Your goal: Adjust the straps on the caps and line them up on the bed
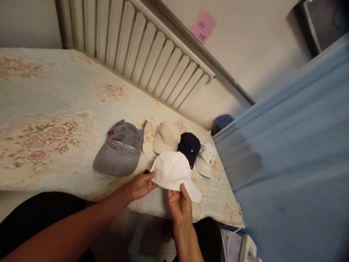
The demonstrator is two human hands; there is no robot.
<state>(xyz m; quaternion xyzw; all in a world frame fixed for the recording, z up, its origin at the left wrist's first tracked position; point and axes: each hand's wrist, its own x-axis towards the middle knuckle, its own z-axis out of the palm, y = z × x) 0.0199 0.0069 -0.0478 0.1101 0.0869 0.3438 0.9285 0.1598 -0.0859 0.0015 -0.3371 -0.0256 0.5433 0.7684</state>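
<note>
Both hands hold a white baseball cap [171, 171] above the near edge of the bed, its brim pointing to the right. My left hand [141, 185] pinches the cap's back edge, where a small dark piece shows by the fingers. My right hand [180, 203] grips the lower edge near the brim, thumb on top. On the left lies a grey cap [122, 149] with lettering and a loose strap. Behind the white cap are a beige cap [166, 136], a black cap [188, 147] and a whitish cap [206, 156] with a small dark mark.
The caps lie on a bed with a floral cover [68, 91]. A slatted metal rail [141, 47] runs along the far side, below a pink note [203, 26] on the wall. A blue curtain [286, 153] hangs at the right. A dark blue object [223, 121] is in the far corner.
</note>
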